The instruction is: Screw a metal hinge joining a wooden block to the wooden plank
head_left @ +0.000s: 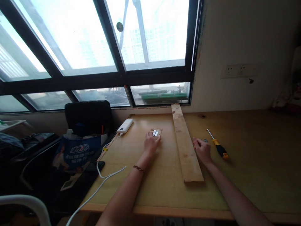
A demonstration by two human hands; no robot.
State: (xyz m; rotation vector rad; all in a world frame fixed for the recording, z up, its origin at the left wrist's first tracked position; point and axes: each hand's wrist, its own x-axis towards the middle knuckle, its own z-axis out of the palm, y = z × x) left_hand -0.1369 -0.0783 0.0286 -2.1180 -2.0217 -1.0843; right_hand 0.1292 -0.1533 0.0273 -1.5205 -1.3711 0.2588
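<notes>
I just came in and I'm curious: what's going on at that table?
A person has both arms over a wooden table. The left hand holds a small silver metal piece with holes. The right hand is right beside a long wooden board; I can't tell whether it holds anything. A screwdriver lies to the right, untouched.

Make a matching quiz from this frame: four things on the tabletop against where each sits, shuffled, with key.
Things
1. Screwdriver
2. Power bank
3. Metal hinge
4. Wooden plank

Places
A. At the fingers of the left hand
B. Between the two hands
C. On the far side of the right hand from the plank
D. Joined to a white cable

Pairs: 1-C, 2-D, 3-A, 4-B
</notes>
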